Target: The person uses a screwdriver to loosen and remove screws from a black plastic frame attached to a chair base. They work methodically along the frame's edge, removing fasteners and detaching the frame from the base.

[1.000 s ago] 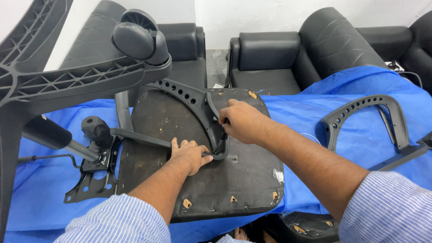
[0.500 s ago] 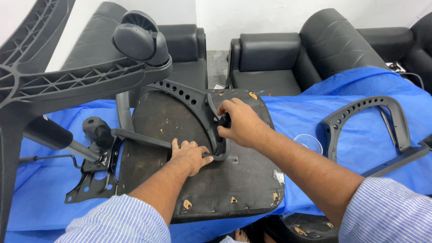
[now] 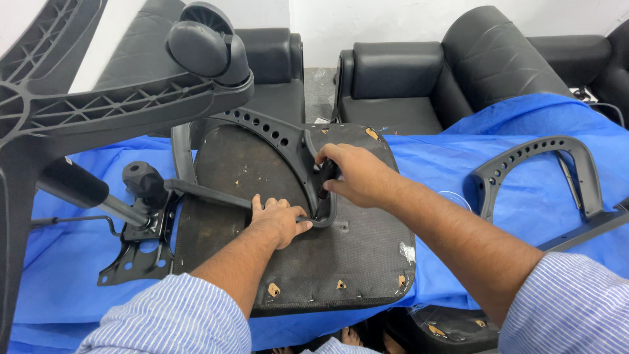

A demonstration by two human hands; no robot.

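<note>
The left hand point(image 3: 278, 219) is pressing down on the lower end of the curved black plastic armrest with round holes point(image 3: 288, 147), fingers bent over it in a closed grip. The right hand point(image 3: 357, 174) is wrapping around the same armrest at 1 o'clock from the left hand, gripping it tight. The armrest is lying on the upturned dark chair seat point(image 3: 354, 249), which is resting on the blue cloth-covered counter point(image 3: 439, 177). A second curved black armrest point(image 3: 524, 157) is lying at 3 o'clock, well apart.
</note>
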